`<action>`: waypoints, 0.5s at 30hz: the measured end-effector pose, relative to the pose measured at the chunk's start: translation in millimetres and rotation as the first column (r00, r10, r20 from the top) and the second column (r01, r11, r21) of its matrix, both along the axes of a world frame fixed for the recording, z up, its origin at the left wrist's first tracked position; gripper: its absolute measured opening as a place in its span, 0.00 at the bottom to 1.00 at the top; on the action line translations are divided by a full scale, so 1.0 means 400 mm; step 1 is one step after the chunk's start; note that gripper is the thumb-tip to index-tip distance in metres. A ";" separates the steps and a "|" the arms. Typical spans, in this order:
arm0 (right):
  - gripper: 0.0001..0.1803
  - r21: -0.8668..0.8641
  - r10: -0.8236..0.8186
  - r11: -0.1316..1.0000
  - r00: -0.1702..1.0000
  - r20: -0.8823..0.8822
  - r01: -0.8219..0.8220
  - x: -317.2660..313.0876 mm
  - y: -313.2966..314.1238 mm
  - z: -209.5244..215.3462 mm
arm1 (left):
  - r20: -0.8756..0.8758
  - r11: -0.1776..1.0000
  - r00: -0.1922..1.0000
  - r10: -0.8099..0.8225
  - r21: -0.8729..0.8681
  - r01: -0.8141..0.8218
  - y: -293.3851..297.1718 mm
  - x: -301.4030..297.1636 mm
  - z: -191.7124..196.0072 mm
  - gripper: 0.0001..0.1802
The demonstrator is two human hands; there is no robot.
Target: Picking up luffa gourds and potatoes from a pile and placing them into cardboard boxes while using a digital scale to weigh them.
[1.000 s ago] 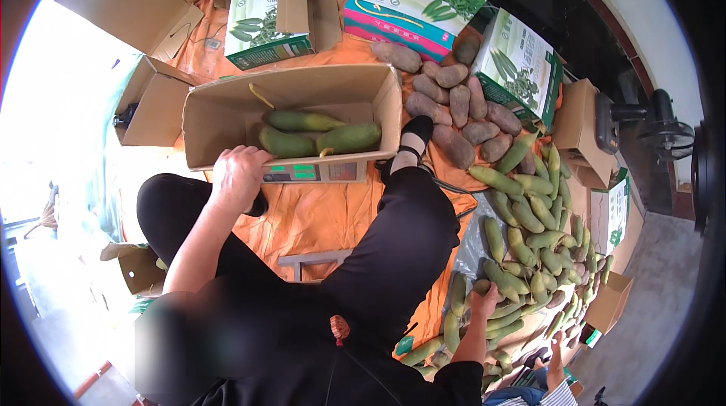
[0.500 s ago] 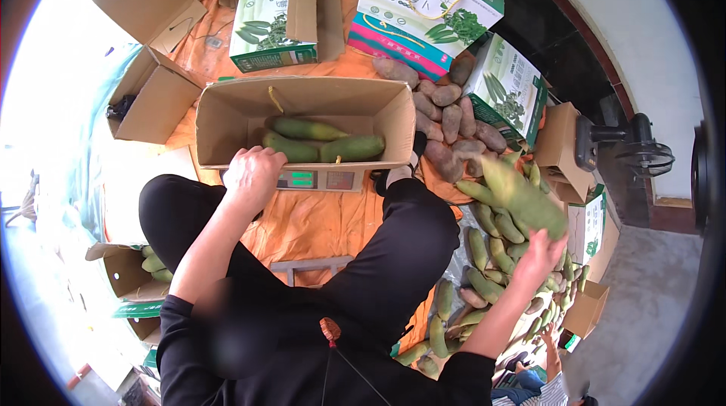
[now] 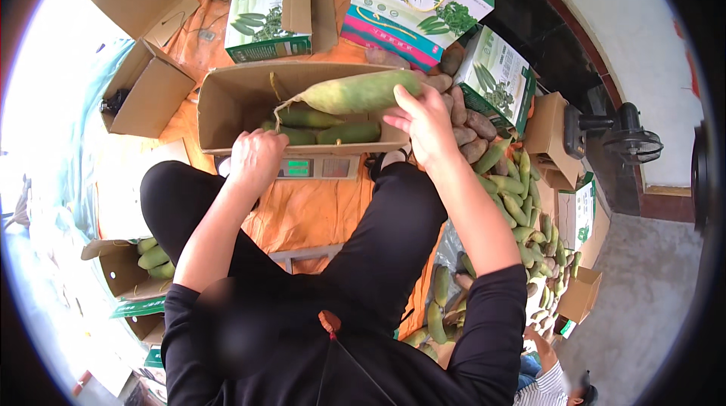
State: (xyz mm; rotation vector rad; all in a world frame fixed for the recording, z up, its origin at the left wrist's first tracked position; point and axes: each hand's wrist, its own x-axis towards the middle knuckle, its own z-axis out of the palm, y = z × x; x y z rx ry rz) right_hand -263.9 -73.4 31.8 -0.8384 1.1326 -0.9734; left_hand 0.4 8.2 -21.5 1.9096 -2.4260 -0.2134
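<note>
My right hand [image 3: 422, 122] grips a large green radish [image 3: 355, 92] by its thick end and holds it above an open cardboard box [image 3: 231, 100]. The radish's thin root points left. Inside the box lie several green radishes [image 3: 348, 133], partly covered by the held one and the near wall. My left hand [image 3: 255, 162] is closed over the near edge of the box, toward its left side. Under the box sits a scale [image 3: 333, 168] with a lit green display, between my legs.
A big pile of green radishes [image 3: 514, 194] spreads to my right, with brownish-red tubers [image 3: 475, 134] beyond it. Printed cartons [image 3: 265, 13] and a small black fan [image 3: 631, 137] stand around. At left, another box [image 3: 121, 266] holds radishes. Another person [image 3: 548, 383] is at the lower right.
My right hand has brought the radish from above the pile at the right over to the box. My left hand stays on the box's near edge.
</note>
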 end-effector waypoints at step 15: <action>0.14 -0.001 -0.200 0.973 0.841 -0.503 0.230 -0.353 0.325 -0.275 | -0.006 1.000 1.000 0.009 0.019 -0.008 -0.005 0.002 0.004 0.07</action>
